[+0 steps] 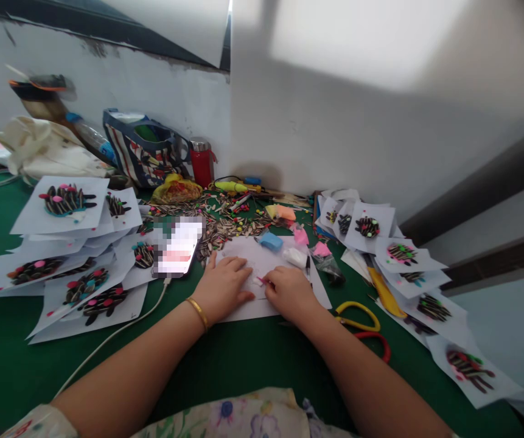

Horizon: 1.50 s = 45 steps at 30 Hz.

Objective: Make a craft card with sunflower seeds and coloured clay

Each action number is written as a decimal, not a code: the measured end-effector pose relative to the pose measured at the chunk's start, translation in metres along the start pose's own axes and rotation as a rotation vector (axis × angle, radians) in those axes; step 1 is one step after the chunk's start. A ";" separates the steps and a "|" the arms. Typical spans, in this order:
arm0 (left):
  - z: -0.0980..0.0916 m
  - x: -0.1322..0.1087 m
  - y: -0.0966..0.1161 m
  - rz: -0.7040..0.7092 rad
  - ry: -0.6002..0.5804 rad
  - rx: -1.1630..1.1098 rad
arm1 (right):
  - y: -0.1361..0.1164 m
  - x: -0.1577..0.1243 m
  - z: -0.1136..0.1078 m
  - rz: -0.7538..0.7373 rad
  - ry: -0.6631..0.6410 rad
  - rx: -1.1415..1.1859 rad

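My left hand (223,286) lies flat with fingers stretched out on a white sheet of paper (262,258) on the green table. It wears a gold bangle (198,312) at the wrist. My right hand (289,291) rests on the same sheet, fingers curled and pinched on a small pink tool or piece (262,281) that I cannot name. A little white lump sits on the paper just left of that pinch.
Sheets with seed-and-clay figures are stacked at left (67,204) and right (414,258). A phone (177,247) with a white cable lies left of my hands. Sunflower seeds (225,225), clay lumps (271,241), yellow scissors (355,315), red flask (201,161), striped bag (145,149).
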<state>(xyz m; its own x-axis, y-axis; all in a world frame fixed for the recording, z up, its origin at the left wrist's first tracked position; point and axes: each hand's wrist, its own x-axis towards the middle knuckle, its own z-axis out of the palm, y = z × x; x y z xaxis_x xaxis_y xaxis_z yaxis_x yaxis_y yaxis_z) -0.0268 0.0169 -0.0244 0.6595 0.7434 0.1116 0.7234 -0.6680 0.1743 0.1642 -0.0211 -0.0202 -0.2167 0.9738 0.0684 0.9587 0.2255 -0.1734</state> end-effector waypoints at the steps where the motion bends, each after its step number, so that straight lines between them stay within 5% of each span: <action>1: 0.000 0.000 0.000 0.001 0.002 0.003 | 0.001 0.000 0.000 0.005 0.000 0.000; 45: -0.006 -0.004 0.008 -0.018 0.062 0.057 | 0.006 -0.002 -0.007 0.040 -0.057 -0.058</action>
<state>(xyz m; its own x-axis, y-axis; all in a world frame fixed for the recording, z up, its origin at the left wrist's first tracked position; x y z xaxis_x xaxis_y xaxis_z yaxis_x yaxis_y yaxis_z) -0.0246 0.0084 -0.0179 0.6334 0.7551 0.1695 0.7470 -0.6537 0.1210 0.1720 -0.0217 -0.0144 -0.1863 0.9825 0.0058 0.9756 0.1857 -0.1174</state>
